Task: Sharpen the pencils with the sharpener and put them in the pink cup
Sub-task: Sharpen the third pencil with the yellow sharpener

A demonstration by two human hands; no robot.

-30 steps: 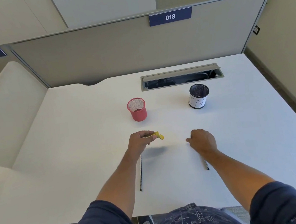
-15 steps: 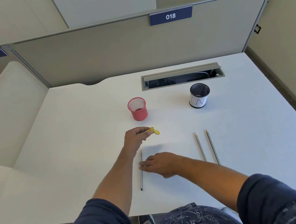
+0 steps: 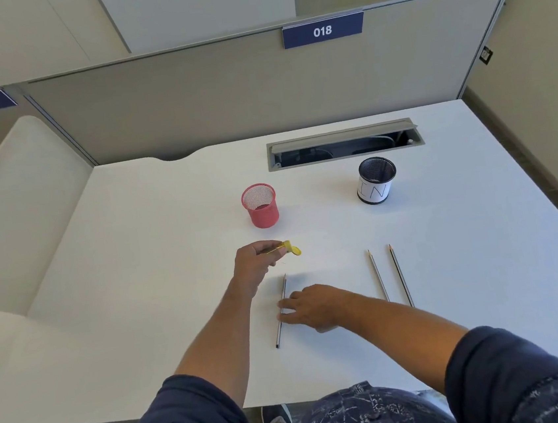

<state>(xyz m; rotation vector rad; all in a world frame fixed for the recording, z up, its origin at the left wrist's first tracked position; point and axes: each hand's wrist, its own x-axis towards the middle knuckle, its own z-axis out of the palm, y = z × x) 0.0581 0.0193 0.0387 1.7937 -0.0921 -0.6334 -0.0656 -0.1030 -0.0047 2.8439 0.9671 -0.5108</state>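
Item 1: R hand (image 3: 310,306), near-centre of white bench (image 3: 158,258); fingertips on a pencil (image 3: 281,311), grip looks partly curled over the shaft, lift not evident. Pencil lies flat, long axis near-to-far w/ slight tilt right, tip toward far edge, dark end toward near edge.
Item 2: two more pencils (image 3: 390,277), right of centre, flat, side by side, approx. parallel, tips toward far edge, near ends hidden behind R forearm.
Item 3: L hand (image 3: 254,264), just beyond the first pencil, grip pinching yellow sharpener (image 3: 290,247), above bench.
Item 4: pink cup (image 3: 260,205), mesh, upright, farther back, centre.
Item 5: black mesh cup (image 3: 376,180) w/ white label, upright, far right of pink cup.
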